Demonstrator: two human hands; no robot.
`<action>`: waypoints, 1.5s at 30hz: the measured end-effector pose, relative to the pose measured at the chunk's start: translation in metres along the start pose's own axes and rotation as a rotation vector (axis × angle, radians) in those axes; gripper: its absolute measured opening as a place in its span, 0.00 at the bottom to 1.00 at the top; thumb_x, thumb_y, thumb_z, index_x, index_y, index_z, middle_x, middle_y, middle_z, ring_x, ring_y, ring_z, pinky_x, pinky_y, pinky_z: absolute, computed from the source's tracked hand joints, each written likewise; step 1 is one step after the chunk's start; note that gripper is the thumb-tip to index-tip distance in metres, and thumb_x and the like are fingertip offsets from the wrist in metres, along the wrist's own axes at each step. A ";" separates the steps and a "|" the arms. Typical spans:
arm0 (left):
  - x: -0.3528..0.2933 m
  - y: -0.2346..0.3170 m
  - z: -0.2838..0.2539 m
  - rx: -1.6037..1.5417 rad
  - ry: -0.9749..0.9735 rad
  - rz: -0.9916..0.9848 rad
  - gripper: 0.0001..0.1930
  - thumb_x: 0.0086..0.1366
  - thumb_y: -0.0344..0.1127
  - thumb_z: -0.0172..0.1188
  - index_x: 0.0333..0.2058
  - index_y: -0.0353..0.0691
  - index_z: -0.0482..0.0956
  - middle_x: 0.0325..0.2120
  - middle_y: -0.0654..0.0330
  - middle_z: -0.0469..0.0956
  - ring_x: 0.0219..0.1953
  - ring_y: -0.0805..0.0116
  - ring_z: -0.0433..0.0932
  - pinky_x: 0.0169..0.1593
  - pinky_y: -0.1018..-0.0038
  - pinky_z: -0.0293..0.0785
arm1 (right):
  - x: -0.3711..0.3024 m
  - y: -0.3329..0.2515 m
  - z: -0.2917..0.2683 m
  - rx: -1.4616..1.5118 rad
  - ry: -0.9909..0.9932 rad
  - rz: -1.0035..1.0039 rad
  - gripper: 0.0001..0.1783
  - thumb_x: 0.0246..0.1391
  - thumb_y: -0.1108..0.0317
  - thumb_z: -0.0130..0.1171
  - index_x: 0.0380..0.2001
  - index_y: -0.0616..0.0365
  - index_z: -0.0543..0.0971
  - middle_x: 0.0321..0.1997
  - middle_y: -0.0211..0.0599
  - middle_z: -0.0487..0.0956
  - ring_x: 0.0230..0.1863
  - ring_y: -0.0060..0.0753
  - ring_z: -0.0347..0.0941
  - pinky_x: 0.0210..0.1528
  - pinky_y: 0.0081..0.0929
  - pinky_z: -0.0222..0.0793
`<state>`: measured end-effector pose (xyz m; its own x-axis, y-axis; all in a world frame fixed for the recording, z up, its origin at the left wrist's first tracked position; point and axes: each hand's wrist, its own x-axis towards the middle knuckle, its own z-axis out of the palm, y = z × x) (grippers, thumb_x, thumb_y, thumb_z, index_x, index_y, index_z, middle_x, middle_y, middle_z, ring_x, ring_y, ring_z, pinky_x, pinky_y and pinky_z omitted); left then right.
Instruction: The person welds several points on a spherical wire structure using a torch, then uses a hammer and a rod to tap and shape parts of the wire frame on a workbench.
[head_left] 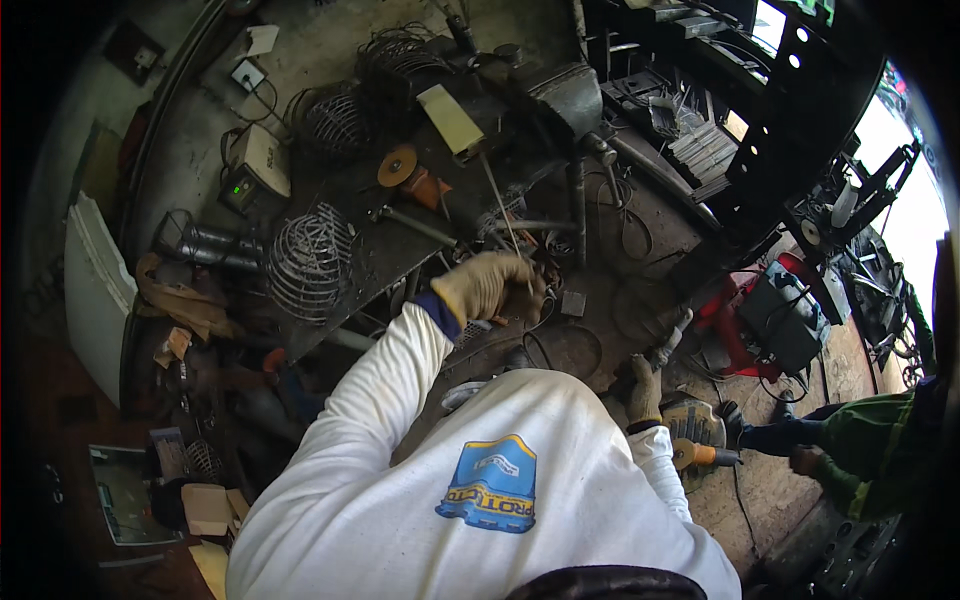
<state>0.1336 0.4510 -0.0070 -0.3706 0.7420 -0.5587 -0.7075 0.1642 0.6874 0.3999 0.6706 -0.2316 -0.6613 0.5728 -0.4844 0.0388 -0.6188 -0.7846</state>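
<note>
My left hand (488, 287), in a tan work glove, is out in front with its fingers curled round the lower end of a thin metal rod (497, 195). The rod slants up to the end of a pale yellow box (448, 118) on the dark metal table (390, 262). My right hand (643, 392), also gloved, is lower and to the right. Its fingers close round a grey tool (672, 343), like a welding electrode holder, that points up and right.
An angle grinder (425, 187) and round wire coils (312, 265) lie on the table. A small power unit (258, 165) stands left. Another orange grinder (705, 455) is on the floor, right, near a person in green (870, 455). A red-and-black machine (775, 315) and cables stand beyond.
</note>
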 end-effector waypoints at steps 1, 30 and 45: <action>-0.016 -0.011 0.002 0.057 0.049 0.007 0.10 0.62 0.25 0.58 0.43 0.32 0.76 0.37 0.49 0.82 0.35 0.56 0.85 0.42 0.58 0.85 | -0.002 -0.004 0.006 -0.042 -0.042 -0.038 0.18 0.58 0.60 0.62 0.48 0.53 0.73 0.34 0.34 0.77 0.31 0.34 0.76 0.34 0.33 0.76; -0.297 -0.239 -0.186 1.142 0.911 0.793 0.15 0.69 0.29 0.57 0.54 0.40 0.79 0.40 0.55 0.85 0.38 0.67 0.84 0.40 0.72 0.80 | -0.225 0.030 0.188 -0.440 -0.722 0.056 0.47 0.44 0.70 0.69 0.67 0.54 0.60 0.50 0.40 0.76 0.46 0.39 0.78 0.44 0.36 0.78; -0.369 -0.174 -0.174 1.554 0.771 0.777 0.17 0.61 0.26 0.60 0.49 0.43 0.82 0.36 0.55 0.83 0.35 0.56 0.83 0.37 0.68 0.79 | -0.256 0.018 0.206 -0.393 -0.853 0.163 0.38 0.41 0.72 0.70 0.60 0.60 0.70 0.48 0.36 0.78 0.50 0.32 0.76 0.56 0.36 0.75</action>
<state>0.2886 0.0355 -0.0015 -0.7566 0.5902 0.2814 0.6534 0.6667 0.3586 0.4155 0.4022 -0.0415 -0.9432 -0.1855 -0.2756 0.3249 -0.3426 -0.8815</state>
